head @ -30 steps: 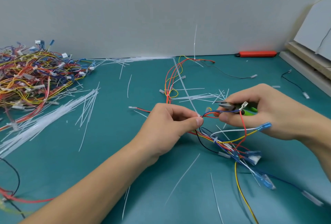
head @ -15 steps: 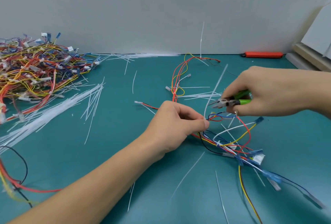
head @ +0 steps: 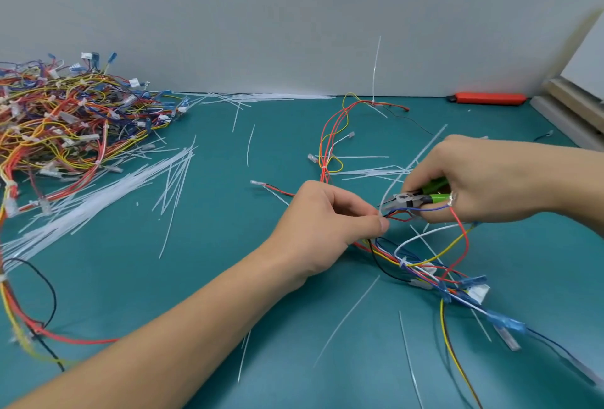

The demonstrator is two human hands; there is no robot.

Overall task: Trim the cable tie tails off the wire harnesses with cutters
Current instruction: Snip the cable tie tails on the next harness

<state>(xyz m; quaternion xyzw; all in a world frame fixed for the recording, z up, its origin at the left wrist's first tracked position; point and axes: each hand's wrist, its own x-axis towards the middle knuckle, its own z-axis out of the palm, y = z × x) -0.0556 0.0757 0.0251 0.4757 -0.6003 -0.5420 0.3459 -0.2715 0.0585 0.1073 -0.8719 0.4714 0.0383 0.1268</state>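
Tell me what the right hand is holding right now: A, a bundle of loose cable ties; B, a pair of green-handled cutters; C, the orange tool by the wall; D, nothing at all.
B: the right hand grips green-handled cutters, their metal tip at the white tie tail beside the left hand; the orange tool lies untouched by the wall.

Even, soft light falls from above, bright without glare. The left hand and right hand cast faint, diffuse shadows on the green mat just beneath them. Focus is softish overall. Beyond the right hand the frame edge smears and bends; wires below it blur.
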